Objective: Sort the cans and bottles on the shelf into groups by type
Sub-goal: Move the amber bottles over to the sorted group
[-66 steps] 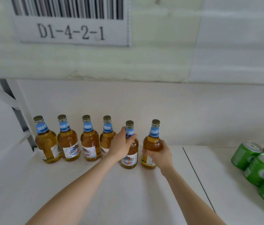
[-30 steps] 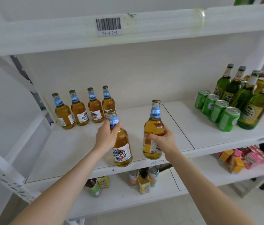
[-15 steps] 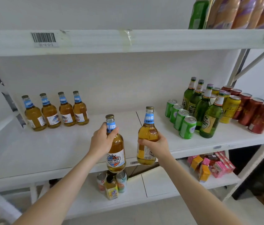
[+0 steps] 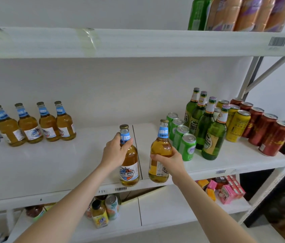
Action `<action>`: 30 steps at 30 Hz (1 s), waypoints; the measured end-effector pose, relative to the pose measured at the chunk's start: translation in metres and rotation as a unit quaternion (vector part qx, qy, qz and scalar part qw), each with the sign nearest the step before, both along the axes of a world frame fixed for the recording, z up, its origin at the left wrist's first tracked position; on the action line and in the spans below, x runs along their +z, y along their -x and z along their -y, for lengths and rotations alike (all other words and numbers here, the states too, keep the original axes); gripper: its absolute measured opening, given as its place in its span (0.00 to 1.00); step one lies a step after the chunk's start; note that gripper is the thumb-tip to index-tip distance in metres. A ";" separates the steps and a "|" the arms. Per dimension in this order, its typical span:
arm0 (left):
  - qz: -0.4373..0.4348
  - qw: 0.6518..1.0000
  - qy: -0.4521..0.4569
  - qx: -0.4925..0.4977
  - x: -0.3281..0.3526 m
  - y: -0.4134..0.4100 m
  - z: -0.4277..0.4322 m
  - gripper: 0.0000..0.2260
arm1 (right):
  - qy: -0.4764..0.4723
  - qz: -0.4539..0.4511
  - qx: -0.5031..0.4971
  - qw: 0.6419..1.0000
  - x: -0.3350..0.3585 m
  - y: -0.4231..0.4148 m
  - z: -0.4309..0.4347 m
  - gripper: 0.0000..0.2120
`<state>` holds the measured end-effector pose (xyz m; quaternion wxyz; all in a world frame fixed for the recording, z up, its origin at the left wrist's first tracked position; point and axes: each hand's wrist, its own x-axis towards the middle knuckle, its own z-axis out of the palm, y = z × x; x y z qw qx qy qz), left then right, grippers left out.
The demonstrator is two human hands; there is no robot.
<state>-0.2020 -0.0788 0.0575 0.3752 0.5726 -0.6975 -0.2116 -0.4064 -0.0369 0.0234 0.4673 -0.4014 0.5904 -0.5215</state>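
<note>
Two amber beers in play: my left hand (image 4: pixel 113 151) is curled round the neck and shoulder of the left amber bottle (image 4: pixel 129 165), and my right hand (image 4: pixel 169 162) is wrapped round the belly of the right amber bottle (image 4: pixel 161 149). Both bottles are upright at the very front edge of the shelf (image 4: pixel 50 163), near its middle seam. I can't tell whether their bases rest on the lip or hang just off it. My read is that these two belong with the four matching amber bottles (image 4: pixel 36 125) lined up at the back left, well apart from where I am now. To do it well, I should keep them vertical, since the neck grip on the left one could let it swing. I should also keep the glass from knocking together, then set them down base-flat in line with that row. The right one sits just beside the green cans (image 4: pixel 182 137), so I want to draw it away from there without clipping them. Both my bottles are capped and filled with golden liquid up into the neck. Over to the right, the green bottles (image 4: pixel 206 127) are capped too, with yellow cans (image 4: pixel 238 127) behind them. Red cans (image 4: pixel 267 134) stand in a file at the far end, and the can tops I can see look sealed.
</note>
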 end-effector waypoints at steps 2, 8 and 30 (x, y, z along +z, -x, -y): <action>0.007 1.000 0.002 -0.001 0.002 0.006 0.019 0.16 | 0.003 0.008 -0.005 1.000 -0.001 0.005 0.020 0.29; 0.018 1.000 0.007 -0.002 0.006 0.021 0.073 0.15 | 0.006 0.014 -0.017 1.000 -0.001 0.014 0.079 0.31; 0.004 1.000 -0.011 0.001 -0.014 0.071 0.225 0.16 | 0.022 0.005 -0.059 0.998 -0.028 0.040 0.247 0.37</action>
